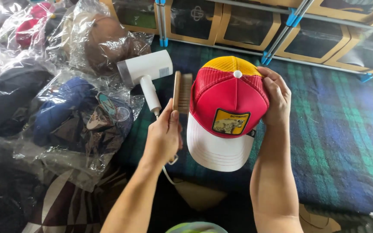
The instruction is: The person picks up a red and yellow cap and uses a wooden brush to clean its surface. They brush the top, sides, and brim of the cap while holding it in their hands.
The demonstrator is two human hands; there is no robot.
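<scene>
A dark blue-and-green plaid blanket [333, 129] covers the floor in front of a low rack of tan storage boxes [247, 26] with clear fronts, framed by blue-jointed rails. Over the blanket, a person holds a trucker cap [227, 108] with a red front panel, yellow mesh crown and white brim; a yellow patch sits on the front. The cap's long axis runs from crown to brim, the brim pointing down toward the wearer of the camera and the crown button facing up and away. The right hand [275, 97] is curled around the cap's right side, fingers wrapped over the mesh. The left hand [165, 136] is closed around the lower end of a wooden brush [181, 91], which stands nearly upright just beside the cap's left edge, bristles facing the cap. Behind the brush, a white hair dryer [145, 71] lies on the blanket, its cord trailing down under the left hand. At left, a heap of caps in clear plastic bags [65, 108] is piled up.
</scene>
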